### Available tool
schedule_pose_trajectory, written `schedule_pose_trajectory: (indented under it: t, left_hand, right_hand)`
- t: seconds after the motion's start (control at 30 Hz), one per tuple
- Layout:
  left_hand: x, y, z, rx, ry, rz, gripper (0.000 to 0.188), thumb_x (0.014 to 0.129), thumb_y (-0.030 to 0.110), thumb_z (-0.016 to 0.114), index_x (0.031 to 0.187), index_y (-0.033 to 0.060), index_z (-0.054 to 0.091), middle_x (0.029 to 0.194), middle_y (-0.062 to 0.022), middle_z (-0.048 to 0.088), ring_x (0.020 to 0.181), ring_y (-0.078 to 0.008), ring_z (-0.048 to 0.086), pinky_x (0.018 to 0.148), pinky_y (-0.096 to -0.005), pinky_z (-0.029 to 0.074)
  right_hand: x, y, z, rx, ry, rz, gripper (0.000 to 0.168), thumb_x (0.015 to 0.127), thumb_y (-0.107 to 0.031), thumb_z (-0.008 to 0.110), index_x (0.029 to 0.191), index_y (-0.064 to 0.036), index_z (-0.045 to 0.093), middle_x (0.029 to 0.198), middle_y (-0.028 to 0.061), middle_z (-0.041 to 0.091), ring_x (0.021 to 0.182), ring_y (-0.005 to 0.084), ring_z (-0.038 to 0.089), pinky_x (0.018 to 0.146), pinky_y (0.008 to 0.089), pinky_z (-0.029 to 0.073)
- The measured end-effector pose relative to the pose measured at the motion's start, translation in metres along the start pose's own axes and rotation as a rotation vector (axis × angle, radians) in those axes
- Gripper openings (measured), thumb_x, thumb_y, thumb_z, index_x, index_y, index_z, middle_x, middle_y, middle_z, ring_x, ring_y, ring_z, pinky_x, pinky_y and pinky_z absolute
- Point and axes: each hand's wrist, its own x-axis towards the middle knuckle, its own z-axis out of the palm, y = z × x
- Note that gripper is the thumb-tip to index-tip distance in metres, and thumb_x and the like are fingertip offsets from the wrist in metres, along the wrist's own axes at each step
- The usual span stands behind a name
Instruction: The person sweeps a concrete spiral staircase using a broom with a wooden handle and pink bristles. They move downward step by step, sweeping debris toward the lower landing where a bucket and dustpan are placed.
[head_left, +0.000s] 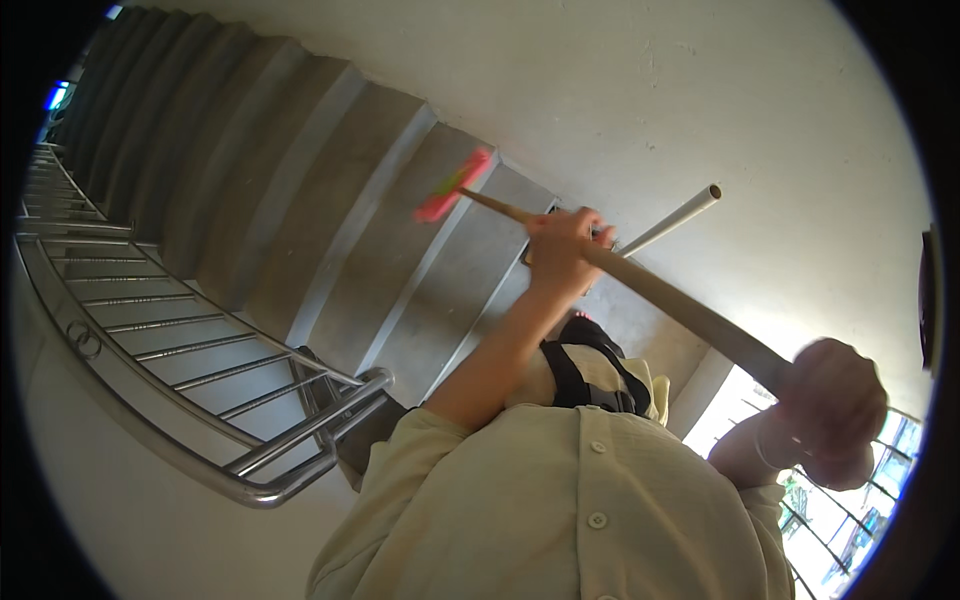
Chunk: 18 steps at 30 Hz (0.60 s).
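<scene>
A broom with a pink and green head and a long wooden handle runs diagonally across the view. My left hand is wrapped around the middle of the handle. Higher up, near the handle's end, my right hand grips it; this hand is blurred. The broom head, also blurred, is over a grey stair step close to the wall; whether it touches the step I cannot tell. Behind my left hand rises a white tube, its lower end hidden.
Grey concrete stairs stretch to the upper left beside a pale wall. A stainless steel railing curves along their left side. Behind my right arm is a bright barred window. One dark-shod foot shows below me.
</scene>
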Motion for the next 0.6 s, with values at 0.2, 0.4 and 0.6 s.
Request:
schedule_pose_trajectory:
  t: [0.2,0.4,0.6]
  left_hand:
    - [-0.054,-0.144,-0.023,0.231,-0.223,-0.378,0.016,0.077,0.023,0.074,0.086,0.0140,0.065,0.087,-0.0032,0.061,0.092,-0.0246,0.058,0.079,-0.0462,0.043]
    - [-0.043,-0.094,0.045,0.170,-0.204,-0.341,0.013,0.074,0.024,0.073,0.082,0.0152,0.069,0.085,-0.0046,0.066,0.093,-0.0270,0.061,0.079,-0.0495,0.044]
    - [0.027,0.038,0.100,0.062,-0.248,-0.130,0.025,0.081,0.029,0.070,0.067,0.0089,0.064,0.062,-0.0068,0.063,0.066,-0.0299,0.062,0.078,-0.0442,0.043]
  right_hand:
    - [-0.015,0.134,0.049,0.067,0.110,0.227,0.010,0.071,-0.005,0.043,0.069,0.002,0.049,0.062,0.0123,0.049,0.060,0.0299,0.051,0.068,0.0407,0.049]
    - [-0.036,0.075,-0.003,-0.001,0.317,0.368,0.014,0.068,-0.007,0.045,0.060,0.003,0.050,0.059,0.0107,0.051,0.057,0.0256,0.051,0.061,0.0364,0.047]
    - [-0.003,-0.009,-0.102,0.027,0.263,0.006,0.025,0.094,-0.020,0.040,0.075,-0.004,0.046,0.048,0.0050,0.046,0.037,0.0179,0.041,0.043,0.0323,0.040]
